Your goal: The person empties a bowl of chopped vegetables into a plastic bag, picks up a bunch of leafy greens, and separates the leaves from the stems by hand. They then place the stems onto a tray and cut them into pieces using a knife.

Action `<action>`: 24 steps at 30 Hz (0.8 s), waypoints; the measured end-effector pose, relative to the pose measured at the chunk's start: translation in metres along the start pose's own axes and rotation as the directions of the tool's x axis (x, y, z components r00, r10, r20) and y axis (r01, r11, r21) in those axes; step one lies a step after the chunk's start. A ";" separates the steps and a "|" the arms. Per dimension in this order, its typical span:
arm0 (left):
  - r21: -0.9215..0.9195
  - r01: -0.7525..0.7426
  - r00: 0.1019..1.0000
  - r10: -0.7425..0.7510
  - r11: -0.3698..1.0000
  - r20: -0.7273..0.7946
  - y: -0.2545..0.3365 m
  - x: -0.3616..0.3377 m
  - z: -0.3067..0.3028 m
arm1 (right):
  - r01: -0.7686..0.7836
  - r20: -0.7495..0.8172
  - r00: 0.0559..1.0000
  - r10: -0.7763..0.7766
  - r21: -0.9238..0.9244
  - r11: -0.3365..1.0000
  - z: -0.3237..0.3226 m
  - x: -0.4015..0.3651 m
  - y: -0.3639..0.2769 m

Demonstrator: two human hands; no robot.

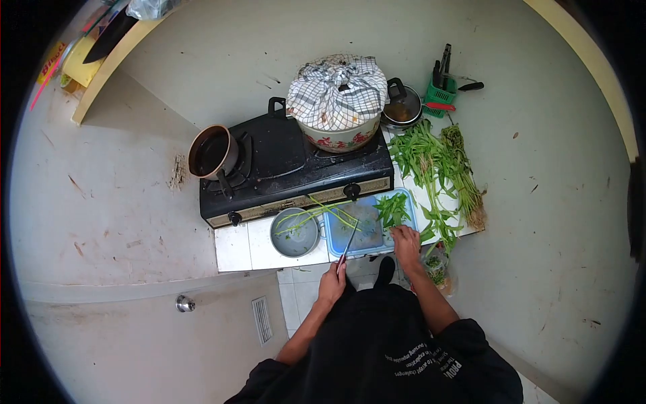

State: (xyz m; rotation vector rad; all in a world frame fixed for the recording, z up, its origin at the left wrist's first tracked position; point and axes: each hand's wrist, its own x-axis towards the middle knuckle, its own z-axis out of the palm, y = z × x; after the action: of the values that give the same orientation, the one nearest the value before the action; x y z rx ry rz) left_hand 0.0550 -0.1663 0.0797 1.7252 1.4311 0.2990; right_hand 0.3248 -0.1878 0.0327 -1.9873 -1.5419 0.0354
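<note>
My left hand point(332, 284) is closed round the red handle of a knife point(349, 244), its blade pointing up over the blue tray point(372, 252). Long green stems point(315, 213) lie across the tray's left part and the grey bowl point(295, 233). Cut leaves point(392, 210) rest in the tray's right part. My right hand point(406, 246) is at the tray's lower right edge, just below the leaves, fingers bent downward; whether it holds anything is too small to tell. To its right lie leafy green bunches point(431, 161) with roots.
Behind the tray stands a black stove point(282, 156) with a small pot point(214, 153) at left and a large cloth-covered pot point(340, 138) at right. A green basket point(438, 98) of utensils is at the back right. A plastic bag point(439, 269) hangs below the counter edge.
</note>
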 end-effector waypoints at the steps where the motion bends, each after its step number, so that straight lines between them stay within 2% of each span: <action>1: -0.007 0.005 1.000 -0.005 1.000 -0.003 -0.002 -0.001 -0.002 | 0.012 -0.043 0.999 -0.011 0.013 1.000 0.002 0.001 -0.008; 4: -0.023 0.008 0.999 -0.009 1.000 -0.031 -0.008 -0.002 -0.005 | 0.102 -0.063 0.993 -0.099 0.047 0.994 0.017 0.016 -0.035; 7: -0.035 -0.014 0.997 0.011 0.999 -0.078 -0.008 -0.004 -0.008 | 0.151 0.011 0.988 -0.154 0.134 0.979 0.048 0.040 -0.061; 10: -0.072 0.023 0.995 -0.030 0.997 -0.092 -0.004 -0.006 -0.012 | 0.096 0.096 0.990 -0.100 0.044 0.994 0.076 0.052 -0.072; 13: -0.071 0.012 0.994 -0.020 0.997 -0.104 -0.004 -0.007 -0.016 | 0.107 0.181 0.978 -0.103 -0.016 0.994 0.082 0.052 -0.065; 16: -0.054 0.017 0.993 -0.023 0.998 -0.117 -0.006 -0.008 -0.018 | 0.134 0.187 0.973 -0.136 0.024 0.991 0.061 0.044 -0.059; 19: -0.052 -0.001 0.993 -0.005 0.999 -0.121 -0.012 -0.006 -0.017 | 0.152 0.094 0.983 -0.159 0.079 0.985 0.039 0.032 -0.041; 22: -0.047 0.002 0.994 -0.007 0.999 -0.112 -0.009 -0.005 -0.019 | 0.149 0.117 0.980 -0.160 0.096 0.984 0.002 0.016 -0.019; 24: -0.036 0.007 0.995 -0.011 0.999 -0.096 -0.006 -0.002 -0.018 | 0.098 0.163 0.981 -0.108 0.070 0.993 -0.015 0.002 -0.002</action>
State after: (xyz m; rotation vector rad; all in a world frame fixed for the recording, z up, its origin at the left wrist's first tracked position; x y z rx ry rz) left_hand 0.0378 -0.1602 0.0869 1.6948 1.4936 0.4055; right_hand 0.3296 -0.1928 0.0461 -1.8938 -1.7264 0.2095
